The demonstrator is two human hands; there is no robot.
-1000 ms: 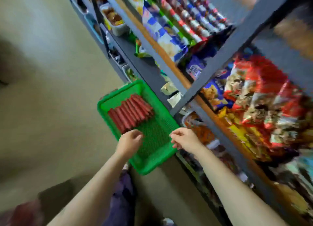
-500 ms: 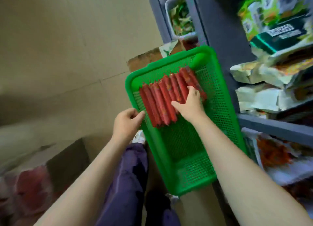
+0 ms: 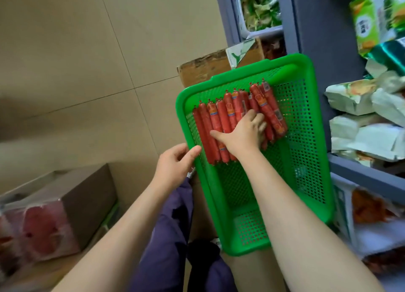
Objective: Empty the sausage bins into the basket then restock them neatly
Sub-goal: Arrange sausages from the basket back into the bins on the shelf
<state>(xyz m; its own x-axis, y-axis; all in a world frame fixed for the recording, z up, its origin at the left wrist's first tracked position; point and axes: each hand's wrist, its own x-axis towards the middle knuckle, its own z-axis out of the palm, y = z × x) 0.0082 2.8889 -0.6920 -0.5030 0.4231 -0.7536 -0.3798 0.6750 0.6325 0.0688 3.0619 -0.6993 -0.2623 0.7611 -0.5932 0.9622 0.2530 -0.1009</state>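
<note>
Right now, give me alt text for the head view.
A right hand rests spread on a row of red sausages in a green basket, while the left hand grips its left rim; snack shelves stand at right.

You stood in a small shop: grey shelving [image 3: 315, 28] held packaged snacks [image 3: 372, 20], with cardboard stock boxes [image 3: 87, 199] on the tiled floor [image 3: 87, 72].

No text can be read. The orange labels on the sausages [image 3: 221, 125] and the print on the green snack packet [image 3: 372, 18] on the shelf are too blurred to make out.
</note>
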